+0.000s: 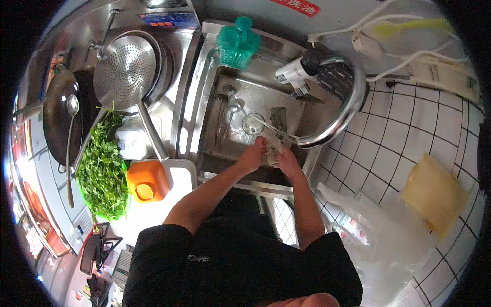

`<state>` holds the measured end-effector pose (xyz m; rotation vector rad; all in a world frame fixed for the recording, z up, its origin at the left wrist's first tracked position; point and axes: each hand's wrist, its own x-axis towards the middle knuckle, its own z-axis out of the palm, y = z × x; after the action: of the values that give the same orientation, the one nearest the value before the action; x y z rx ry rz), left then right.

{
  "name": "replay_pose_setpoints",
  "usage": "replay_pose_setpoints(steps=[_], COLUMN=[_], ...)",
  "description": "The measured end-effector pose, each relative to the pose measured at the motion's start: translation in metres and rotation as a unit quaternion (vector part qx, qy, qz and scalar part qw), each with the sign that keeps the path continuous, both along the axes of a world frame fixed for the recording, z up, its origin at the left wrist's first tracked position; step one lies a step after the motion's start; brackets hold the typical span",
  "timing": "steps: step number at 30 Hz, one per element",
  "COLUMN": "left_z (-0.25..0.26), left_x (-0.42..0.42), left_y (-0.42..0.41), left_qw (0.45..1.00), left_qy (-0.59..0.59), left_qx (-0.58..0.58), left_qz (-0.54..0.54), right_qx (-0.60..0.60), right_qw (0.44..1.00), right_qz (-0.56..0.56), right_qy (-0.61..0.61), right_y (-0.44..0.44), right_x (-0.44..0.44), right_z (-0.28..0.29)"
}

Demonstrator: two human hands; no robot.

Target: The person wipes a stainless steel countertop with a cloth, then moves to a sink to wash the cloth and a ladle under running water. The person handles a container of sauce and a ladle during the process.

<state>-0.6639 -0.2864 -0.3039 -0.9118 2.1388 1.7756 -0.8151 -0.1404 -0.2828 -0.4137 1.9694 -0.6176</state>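
Both hands are over the near part of a steel sink [238,130], holding a crumpled wet cloth [273,149] between them. My left hand [252,155] grips its left side; my right hand [288,163] grips its right side. From the curved chrome faucet [326,134], a stream of water runs to the left, above the cloth. Beyond my hands lie a round drain or small round dish [253,123], I cannot tell which, and a dark greyish object [279,119]. Several metal ladles or spoons [230,111] rest in the sink's left part.
A teal plastic container [238,44] stands at the sink's far left corner. Left of the sink are a perforated steel strainer [126,73], leafy greens [101,172] in a green basket and an orange container [147,181]. Plastic bags [383,230] are at the right.
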Motion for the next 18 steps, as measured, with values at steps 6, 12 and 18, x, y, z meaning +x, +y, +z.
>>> replay_pose_setpoints(steps=[6, 12, 18], left_z=[0.035, 0.035, 0.069], left_x=[-0.007, -0.008, -0.002], left_y=[-0.026, -0.056, -0.04], left_qw=[0.99, 0.991, 0.997], left_qy=[0.081, 0.063, 0.021], left_qx=[0.099, -0.016, -0.073], left_qz=[-0.066, -0.117, 0.032], right_qx=[-0.024, -0.019, 0.019], right_qw=[0.993, 0.939, 0.955], right_qz=[0.082, 0.282, 0.105], right_qy=[-0.082, 0.196, 0.276], right_y=[-0.02, -0.057, -0.063], right_x=[-0.012, 0.005, 0.03], right_z=[0.038, 0.044, 0.009])
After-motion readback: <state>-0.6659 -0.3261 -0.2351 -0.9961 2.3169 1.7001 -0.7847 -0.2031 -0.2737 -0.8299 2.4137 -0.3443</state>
